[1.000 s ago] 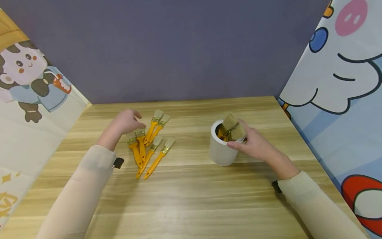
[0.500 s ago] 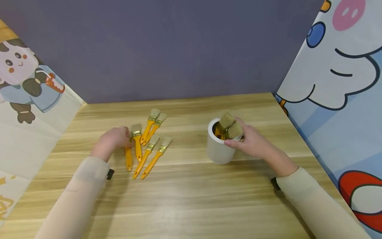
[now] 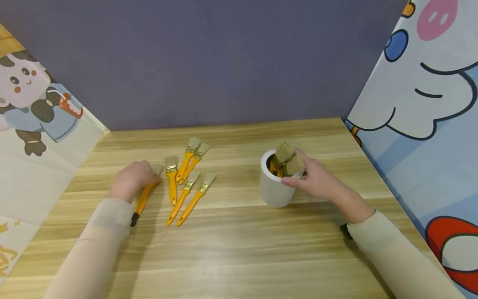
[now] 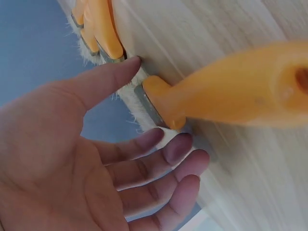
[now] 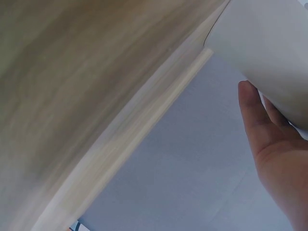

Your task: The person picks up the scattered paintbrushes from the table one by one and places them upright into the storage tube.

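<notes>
In the head view my left hand (image 3: 132, 178) is over a paintbrush (image 3: 143, 199) with a yellow-orange handle and pale bristles. The left wrist view has its metal ferrule between my thumb (image 4: 120, 74) and my loosely bent fingers, which stand apart with a gap on the thumb side. To its right lie more paintbrushes: a single one (image 3: 171, 178), a far pair (image 3: 190, 155) and a near pair (image 3: 190, 197). My right hand (image 3: 317, 178) grips a white can (image 3: 275, 193), thumb at the front of the rim. Paintbrushes (image 3: 285, 153) stand bristles-up in the can.
The wood-grain table (image 3: 231, 249) bears everything. A grey-blue panel (image 3: 224, 62) closes off its far edge. Printed cartoon walls flank it at left (image 3: 45, 112) and right (image 3: 422, 104). Small black devices sit at both wrists.
My left hand has come down onto the leftmost paintbrush, which has shifted left, away from the others, and turned so its handle end points left. My right hand stays on the can.
</notes>
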The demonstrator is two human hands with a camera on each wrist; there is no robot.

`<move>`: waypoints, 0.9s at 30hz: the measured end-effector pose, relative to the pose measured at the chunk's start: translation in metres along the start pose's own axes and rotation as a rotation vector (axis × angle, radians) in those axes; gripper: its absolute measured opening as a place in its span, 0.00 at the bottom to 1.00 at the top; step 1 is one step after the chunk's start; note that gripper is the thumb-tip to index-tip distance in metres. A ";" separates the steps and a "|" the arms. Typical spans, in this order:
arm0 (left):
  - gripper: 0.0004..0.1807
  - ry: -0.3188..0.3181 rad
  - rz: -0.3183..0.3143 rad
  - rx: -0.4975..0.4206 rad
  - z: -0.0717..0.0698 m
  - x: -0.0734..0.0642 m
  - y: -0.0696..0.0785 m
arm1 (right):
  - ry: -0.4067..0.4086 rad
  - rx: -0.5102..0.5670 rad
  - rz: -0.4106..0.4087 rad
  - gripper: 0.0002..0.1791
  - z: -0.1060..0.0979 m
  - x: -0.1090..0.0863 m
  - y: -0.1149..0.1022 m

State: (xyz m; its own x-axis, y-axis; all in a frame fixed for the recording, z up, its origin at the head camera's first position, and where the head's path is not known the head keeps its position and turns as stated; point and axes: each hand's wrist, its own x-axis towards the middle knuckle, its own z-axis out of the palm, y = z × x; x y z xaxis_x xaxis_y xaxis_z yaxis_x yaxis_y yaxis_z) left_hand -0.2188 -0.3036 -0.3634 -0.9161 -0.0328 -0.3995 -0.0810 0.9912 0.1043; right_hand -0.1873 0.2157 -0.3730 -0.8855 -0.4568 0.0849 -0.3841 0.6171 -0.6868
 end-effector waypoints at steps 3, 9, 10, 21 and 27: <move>0.22 -0.001 -0.011 -0.004 0.001 0.002 0.001 | 0.004 -0.004 -0.008 0.51 -0.001 0.000 0.000; 0.22 0.049 -0.007 -0.009 0.002 0.004 0.003 | 0.001 -0.005 0.005 0.51 -0.002 -0.002 -0.001; 0.22 0.056 -0.003 -0.010 0.002 0.004 0.003 | 0.002 -0.004 0.009 0.52 -0.002 -0.002 -0.001; 0.14 0.194 0.020 -0.080 -0.006 0.005 -0.003 | 0.012 -0.018 -0.002 0.52 0.001 0.000 0.000; 0.23 0.313 0.067 -0.113 -0.025 0.001 0.011 | 0.010 -0.023 0.015 0.51 0.000 0.000 -0.002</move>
State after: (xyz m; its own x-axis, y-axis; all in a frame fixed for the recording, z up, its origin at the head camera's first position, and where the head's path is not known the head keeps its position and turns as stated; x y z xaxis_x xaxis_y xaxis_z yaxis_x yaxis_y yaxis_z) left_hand -0.2304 -0.2962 -0.3397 -0.9956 -0.0227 -0.0913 -0.0431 0.9727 0.2279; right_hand -0.1860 0.2144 -0.3713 -0.8937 -0.4412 0.0820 -0.3767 0.6383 -0.6714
